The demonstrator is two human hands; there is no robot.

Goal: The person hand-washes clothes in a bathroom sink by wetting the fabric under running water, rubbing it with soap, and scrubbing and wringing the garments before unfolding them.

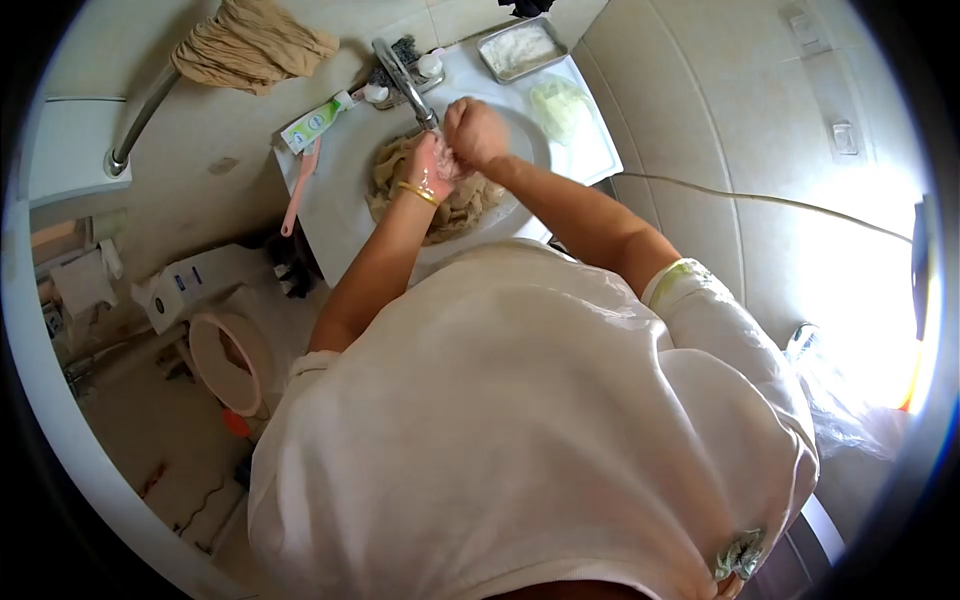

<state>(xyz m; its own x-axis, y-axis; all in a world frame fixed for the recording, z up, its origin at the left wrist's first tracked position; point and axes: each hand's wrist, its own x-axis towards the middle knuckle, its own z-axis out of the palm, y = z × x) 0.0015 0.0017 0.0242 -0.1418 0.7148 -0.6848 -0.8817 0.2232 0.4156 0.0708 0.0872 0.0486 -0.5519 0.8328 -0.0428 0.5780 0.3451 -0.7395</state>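
Observation:
My left hand (431, 168), wet and with a gold bracelet on the wrist, is held just under the end of the faucet (400, 80). Its fingers are curled against my right hand (476, 130), which is closed like a fist beside the faucet's spout. What lies between the two hands is blurred and mostly hidden; it looks pale pink. Below them a bunched, wet beige cloth (462, 212) lies in the white washbasin (527, 140).
Left on the counter lie a green-and-white tube (312, 124) and a pink-handled brush (298, 190). A metal tray of white powder (522, 50) and a pale green bag (560, 108) are at right. Beige cloth (250, 45) hangs upper left; a pink bucket (225, 360) stands below.

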